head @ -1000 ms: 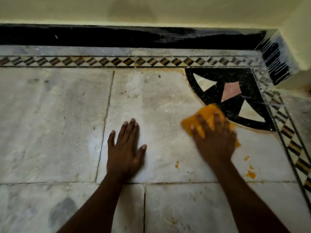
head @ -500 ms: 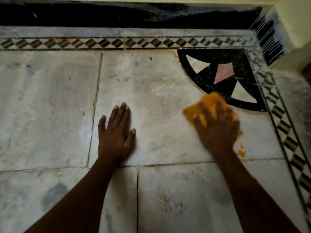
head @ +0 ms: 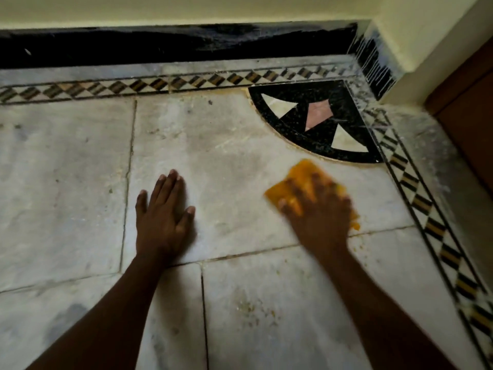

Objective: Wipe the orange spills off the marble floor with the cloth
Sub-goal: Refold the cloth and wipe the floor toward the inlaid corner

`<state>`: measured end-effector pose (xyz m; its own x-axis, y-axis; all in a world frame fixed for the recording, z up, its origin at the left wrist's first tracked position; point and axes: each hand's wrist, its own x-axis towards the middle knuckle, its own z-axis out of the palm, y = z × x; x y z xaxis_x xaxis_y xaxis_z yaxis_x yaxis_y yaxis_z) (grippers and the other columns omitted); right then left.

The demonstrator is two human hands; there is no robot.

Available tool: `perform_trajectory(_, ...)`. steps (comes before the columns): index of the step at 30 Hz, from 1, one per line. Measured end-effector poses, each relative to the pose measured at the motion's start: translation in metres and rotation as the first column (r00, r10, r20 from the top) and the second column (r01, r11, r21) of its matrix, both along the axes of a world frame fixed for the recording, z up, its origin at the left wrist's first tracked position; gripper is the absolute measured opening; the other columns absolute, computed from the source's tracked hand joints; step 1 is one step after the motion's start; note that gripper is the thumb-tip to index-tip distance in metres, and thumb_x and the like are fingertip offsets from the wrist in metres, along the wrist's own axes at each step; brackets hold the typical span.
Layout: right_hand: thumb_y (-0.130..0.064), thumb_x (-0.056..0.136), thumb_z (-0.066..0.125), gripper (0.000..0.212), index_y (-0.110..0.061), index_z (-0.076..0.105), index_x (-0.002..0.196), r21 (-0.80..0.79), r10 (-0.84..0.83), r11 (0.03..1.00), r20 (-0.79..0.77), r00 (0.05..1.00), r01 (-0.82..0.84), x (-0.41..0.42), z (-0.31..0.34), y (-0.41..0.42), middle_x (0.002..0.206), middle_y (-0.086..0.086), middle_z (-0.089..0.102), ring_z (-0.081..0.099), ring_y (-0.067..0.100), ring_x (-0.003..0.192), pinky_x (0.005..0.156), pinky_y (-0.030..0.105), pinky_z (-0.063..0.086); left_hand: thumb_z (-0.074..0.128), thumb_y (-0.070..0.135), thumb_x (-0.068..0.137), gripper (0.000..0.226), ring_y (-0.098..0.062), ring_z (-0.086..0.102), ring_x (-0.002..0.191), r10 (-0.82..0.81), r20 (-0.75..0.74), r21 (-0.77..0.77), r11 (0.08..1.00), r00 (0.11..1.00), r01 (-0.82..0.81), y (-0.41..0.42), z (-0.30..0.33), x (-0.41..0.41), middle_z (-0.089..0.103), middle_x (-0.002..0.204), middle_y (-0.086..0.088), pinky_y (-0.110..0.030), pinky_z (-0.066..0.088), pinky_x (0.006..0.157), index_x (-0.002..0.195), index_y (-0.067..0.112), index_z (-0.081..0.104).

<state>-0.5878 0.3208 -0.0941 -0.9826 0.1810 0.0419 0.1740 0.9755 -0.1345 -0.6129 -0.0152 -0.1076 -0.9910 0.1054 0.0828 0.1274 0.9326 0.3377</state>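
Head view: risk of smearing rather than lifting, cloth [head: 298,173] looking already soaked orange. Could also skip the faint yellowish specks [head: 250,308] on the near slab and the smudge at the cloth's right edge, by the seam. Cloth crumpled, blurred, flat on the floor [head: 229,156] just short of the black inlay [head: 317,121]. Right hand [head: 318,212] spread, pressing it down, fingers straight. Left hand [head: 162,212] flat on marble, fingers relaxed, holding nothing.

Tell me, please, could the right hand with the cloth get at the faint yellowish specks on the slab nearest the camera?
Probably yes: the right hand presses the cloth flat just beyond the specks, and only bare marble floor lies between.
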Motion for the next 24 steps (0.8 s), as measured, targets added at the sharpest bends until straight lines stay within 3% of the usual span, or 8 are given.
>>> perform_trajectory(3, -0.082, 0.096, 0.027, 0.065, -0.059, 0.026, 0.156, -0.040, -0.273, 0.959, 0.117, 0.955, 0.279, -0.037, 0.013, 0.055, 0.174, 0.003, 0.016, 0.012, 0.042, 0.158, 0.123, 0.070, 0.005, 0.036, 0.050, 0.101, 0.073, -0.018, 0.017, 0.163, -0.009, -0.012, -0.007, 1.000, 1.000, 0.009, 0.004, 0.000, 0.003, 0.022, 0.176, -0.001, -0.053, 0.010, 0.130, 0.165, 0.017, 0.033)
perform_trajectory(6, -0.083, 0.095, 0.017, 0.068, -0.059, 0.014, 0.159, -0.031, -0.317, 0.944, 0.176, 0.932, 0.328, -0.053, 0.013, 0.033, 0.176, 0.003, 0.004, 0.003, 0.045, 0.159, 0.123, 0.070, 0.000, 0.033, 0.047, 0.104, 0.068, -0.023, 0.026, 0.161, -0.044, -0.066, -0.025, 0.999, 0.997, 0.043, 0.008, 0.002, 0.010, 0.028, 0.174, -0.006, -0.050, 0.013, 0.130, 0.163, 0.012, 0.038)
perform_trajectory(12, -0.071, 0.099, 0.029, 0.056, -0.053, 0.044, 0.151, -0.063, 0.206, 0.977, 0.008, 0.979, -0.205, 0.025, 0.001, -0.097, 0.171, 0.004, 0.029, 0.023, 0.045, 0.156, 0.122, 0.068, 0.013, 0.031, 0.043, 0.104, 0.066, -0.025, 0.031, 0.159, -0.050, -0.087, -0.004, 0.999, 0.995, 0.050, 0.015, -0.003, 0.032, 0.030, 0.173, -0.005, -0.052, 0.022, 0.127, 0.162, 0.013, 0.041)
perform_trajectory(15, -0.073, 0.098, 0.032, 0.054, -0.056, 0.046, 0.148, -0.057, 0.296, 0.953, -0.010, 0.955, -0.296, 0.055, -0.004, -0.072, 0.170, 0.000, 0.033, 0.031, 0.038, 0.155, 0.122, 0.067, 0.018, 0.031, 0.043, 0.104, 0.065, -0.025, 0.030, 0.159, -0.058, -0.091, -0.014, 0.998, 0.994, 0.057, 0.014, -0.003, 0.044, 0.029, 0.173, -0.004, -0.051, 0.021, 0.127, 0.162, 0.015, 0.040)
perform_trajectory(17, -0.074, 0.096, 0.028, 0.057, -0.057, 0.045, 0.148, -0.017, 0.198, 0.980, 0.014, 0.980, -0.198, 0.048, -0.004, -0.028, 0.169, 0.000, 0.034, 0.035, 0.038, 0.153, 0.120, 0.069, 0.017, 0.029, 0.044, 0.105, 0.065, -0.023, 0.027, 0.160, -0.049, -0.071, -0.019, 0.999, 0.996, 0.048, 0.014, -0.002, 0.052, 0.027, 0.174, -0.003, -0.050, 0.019, 0.128, 0.164, 0.017, 0.037)
perform_trajectory(19, -0.077, 0.098, 0.021, 0.059, -0.061, 0.030, 0.153, 0.013, 0.007, 1.000, 0.150, 0.989, -0.009, 0.032, 0.008, 0.018, 0.173, -0.002, 0.021, 0.023, 0.037, 0.157, 0.122, 0.069, 0.008, 0.025, 0.047, 0.106, 0.067, -0.020, 0.020, 0.163, -0.013, -0.026, -0.027, 1.000, 1.000, 0.012, 0.017, 0.002, 0.069, 0.021, 0.176, 0.000, -0.049, 0.014, 0.130, 0.167, 0.021, 0.030)
perform_trajectory(22, -0.081, 0.097, 0.016, 0.065, -0.061, 0.008, 0.159, -0.109, -0.278, 0.939, 0.320, 0.906, 0.327, 0.001, 0.033, 0.042, 0.176, -0.005, -0.003, -0.003, 0.038, 0.161, 0.123, 0.069, -0.005, 0.018, 0.055, 0.106, 0.069, -0.015, 0.002, 0.164, 0.075, 0.030, -0.071, 0.995, 0.997, -0.073, 0.029, 0.004, 0.105, 0.002, 0.178, 0.005, -0.050, -0.001, 0.132, 0.169, 0.029, 0.010)
perform_trajectory(24, -0.078, 0.099, 0.018, 0.066, -0.057, 0.007, 0.160, -0.139, -0.337, 0.902, 0.363, 0.869, 0.408, -0.009, 0.038, 0.012, 0.176, -0.003, -0.008, -0.008, 0.042, 0.159, 0.121, 0.071, -0.006, 0.016, 0.057, 0.106, 0.070, -0.014, -0.003, 0.164, 0.121, 0.041, -0.081, 0.990, 0.992, -0.117, 0.033, 0.004, 0.129, -0.004, 0.178, 0.006, -0.050, -0.005, 0.132, 0.169, 0.032, 0.004)
